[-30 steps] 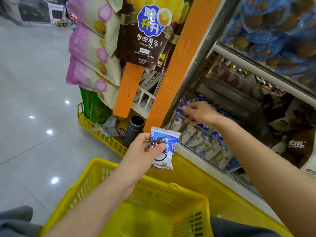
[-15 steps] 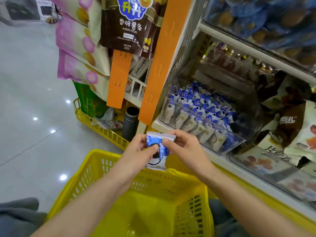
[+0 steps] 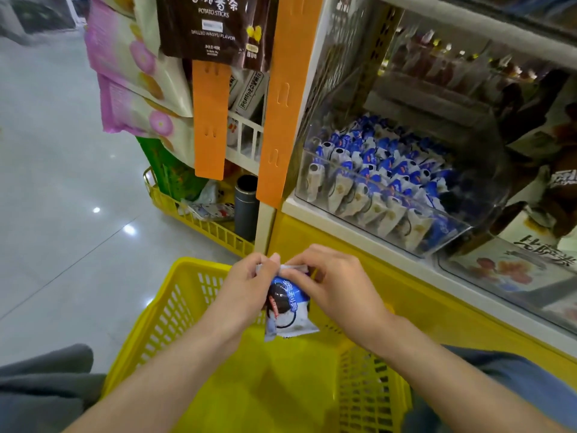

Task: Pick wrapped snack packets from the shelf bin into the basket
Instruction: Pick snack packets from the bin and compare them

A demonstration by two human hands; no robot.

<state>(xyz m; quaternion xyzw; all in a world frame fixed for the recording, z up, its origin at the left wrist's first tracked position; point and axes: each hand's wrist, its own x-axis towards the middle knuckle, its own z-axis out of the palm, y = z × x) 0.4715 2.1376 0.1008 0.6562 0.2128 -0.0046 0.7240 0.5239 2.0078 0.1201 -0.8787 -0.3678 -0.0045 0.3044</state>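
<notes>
Snack packet (image 3: 288,307) hangs over the basket (image 3: 150,323), its top edge pinched by the left hand (image 3: 246,289) and right hand (image 3: 337,289), fingers curled. Best release both pinches together, low, so it lands inside; the shelf bin (image 3: 374,195) holds more.

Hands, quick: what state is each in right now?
Left hand: closed, pinching the top of the snack packet.
Right hand: closed, pinching the same packet's top edge.

brown potato-stick bag (image 3: 215,25), orange hanging strips (image 3: 208,120), dark cylinder (image 3: 246,207)
</notes>
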